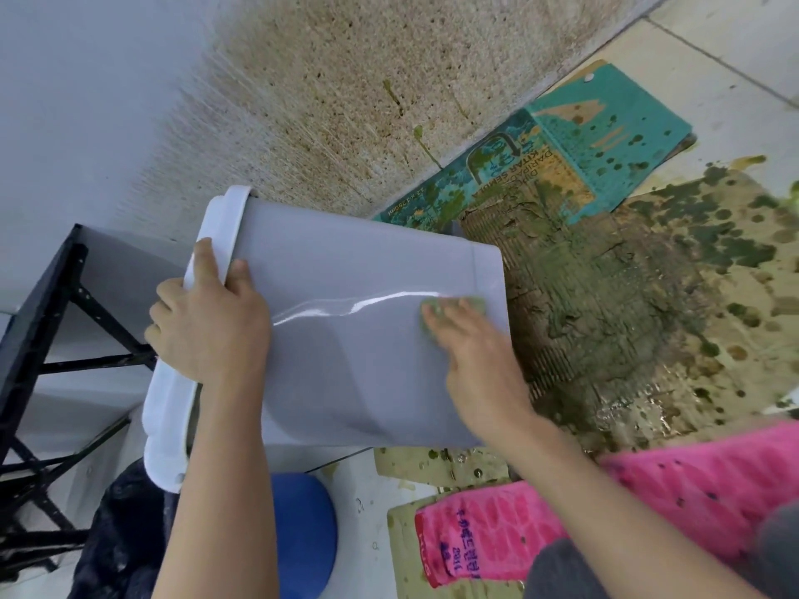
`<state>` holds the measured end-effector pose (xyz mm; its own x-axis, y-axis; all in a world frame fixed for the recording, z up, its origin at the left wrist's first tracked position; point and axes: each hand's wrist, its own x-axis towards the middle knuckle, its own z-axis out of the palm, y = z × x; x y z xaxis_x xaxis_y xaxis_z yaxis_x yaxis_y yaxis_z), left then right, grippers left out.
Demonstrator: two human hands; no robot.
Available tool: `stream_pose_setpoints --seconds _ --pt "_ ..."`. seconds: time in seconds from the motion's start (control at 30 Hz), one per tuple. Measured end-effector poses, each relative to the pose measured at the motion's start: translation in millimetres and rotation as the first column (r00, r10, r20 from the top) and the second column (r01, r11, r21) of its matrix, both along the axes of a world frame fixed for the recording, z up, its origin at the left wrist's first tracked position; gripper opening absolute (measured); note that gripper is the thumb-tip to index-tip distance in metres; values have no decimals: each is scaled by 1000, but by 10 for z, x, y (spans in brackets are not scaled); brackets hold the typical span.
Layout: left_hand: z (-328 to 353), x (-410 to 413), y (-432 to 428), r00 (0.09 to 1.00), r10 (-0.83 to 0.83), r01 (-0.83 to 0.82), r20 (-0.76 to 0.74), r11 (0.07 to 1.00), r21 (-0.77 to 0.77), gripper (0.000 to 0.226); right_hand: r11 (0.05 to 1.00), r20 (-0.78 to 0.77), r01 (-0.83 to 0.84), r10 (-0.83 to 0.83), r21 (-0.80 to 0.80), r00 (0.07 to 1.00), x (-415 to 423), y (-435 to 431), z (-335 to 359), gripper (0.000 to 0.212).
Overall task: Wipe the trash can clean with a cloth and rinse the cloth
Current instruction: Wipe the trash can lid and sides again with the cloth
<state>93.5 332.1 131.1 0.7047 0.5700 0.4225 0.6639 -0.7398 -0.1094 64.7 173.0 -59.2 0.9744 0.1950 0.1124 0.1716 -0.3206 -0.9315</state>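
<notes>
Head view: the bin [346,339] is lying tilted on its side, base by stained cardboard [605,296]; the left hand [207,326] is gripping its rim, fingers curled over the edge; the right hand [475,361], fingers straight, is pressing a green cloth [458,306] against the bin's wall near the base; a pink towel [648,512] is lying nearby.

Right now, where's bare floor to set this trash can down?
Two bare patches: the narrow pale floor strip between the blue round object and the pink towel, and the pale tiles beyond the teal cardboard. Crowded: stained cardboard covers the floor right of the trash can; the black bag and black rack fill the left.
</notes>
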Motion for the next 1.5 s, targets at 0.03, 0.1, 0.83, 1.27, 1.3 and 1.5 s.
stream_pose_setpoints --seconds 0.03,0.1,0.83,1.27,1.3,1.5 --pt "31 -10 -35 999 -7 6 -34 1000 -15 51 999 9 -19 19 34 1000 -189 71 73 77" --pt "184 -46 -91 994 -52 45 -97 996 -77 53 995 63 -20 14 99 998 -528 190 227 75" --pt "751 -231 -278 881 -399 431 253 461 -775 42 814 -78 152 -131 560 988 1120 367 1548 30" --pt "620 -198 -1046 823 -499 494 272 392 -776 41 687 -247 324 -212 650 945 -571 -372 1103 26" --pt "591 -198 -1156 810 -528 502 255 400 -767 42 663 -298 368 -222 652 928 -601 -492 1121 22" --pt "686 -212 -1315 818 -511 452 262 291 -843 45 463 -472 546 -275 698 838 -750 -1110 1518 20"
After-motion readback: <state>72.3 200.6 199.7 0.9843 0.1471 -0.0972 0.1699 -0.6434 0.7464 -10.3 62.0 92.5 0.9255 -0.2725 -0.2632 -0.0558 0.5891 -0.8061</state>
